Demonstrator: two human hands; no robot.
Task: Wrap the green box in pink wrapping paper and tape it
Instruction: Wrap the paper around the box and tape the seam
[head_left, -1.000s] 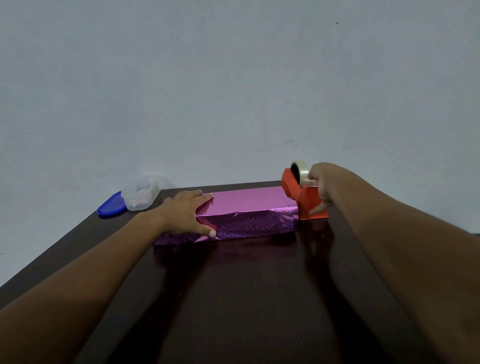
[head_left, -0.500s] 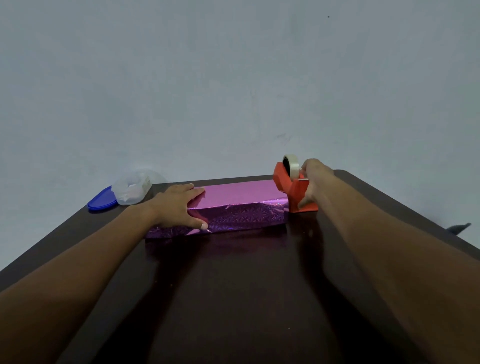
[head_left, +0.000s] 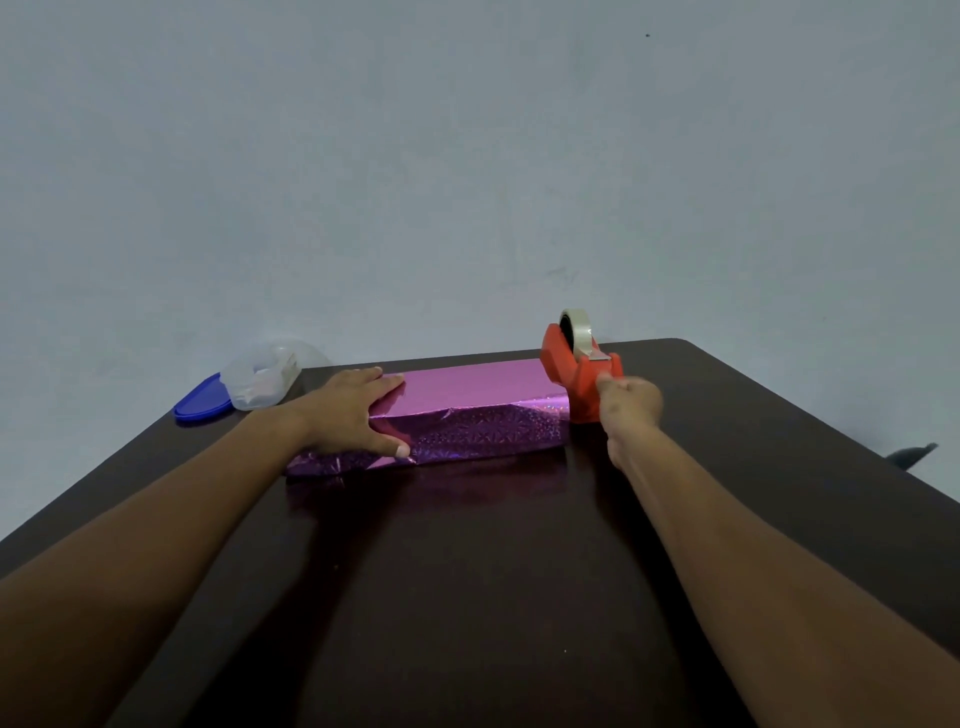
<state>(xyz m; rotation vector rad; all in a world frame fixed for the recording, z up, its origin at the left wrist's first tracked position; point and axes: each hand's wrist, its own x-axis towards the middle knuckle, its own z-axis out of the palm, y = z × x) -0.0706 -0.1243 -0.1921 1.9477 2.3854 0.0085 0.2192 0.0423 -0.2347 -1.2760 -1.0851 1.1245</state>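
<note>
Since a moment ago, the right hand (head_left: 629, 402) has slid off the far side of the tape dispenser (head_left: 581, 379) to its near end, where its curled fingers now pinch at the front of the red body, just below the cutting edge; whether a strip of tape is between the fingertips cannot be told. The left hand (head_left: 353, 410) has stayed flat on the wrapped box (head_left: 467, 410), fingers straight over the top face and the thumb pressed down against the near side, holding the pink paper (head_left: 493, 434) in place.

No green shows: shiny pink paper covers the box all round, smooth on top and patterned along the near side, with a creased flap lying loose on the worktop (head_left: 493, 571) at the left end. The box lies lengthwise near the far edge of the dark worktop, its right end touching the dispenser. A roll of clear tape (head_left: 577, 325) stands upright in the dispenser.

At the far left corner a clear plastic tub (head_left: 262, 376) rests beside a blue lid (head_left: 200, 402), both well apart from the box. A pale wall (head_left: 467, 156) rises behind.
</note>
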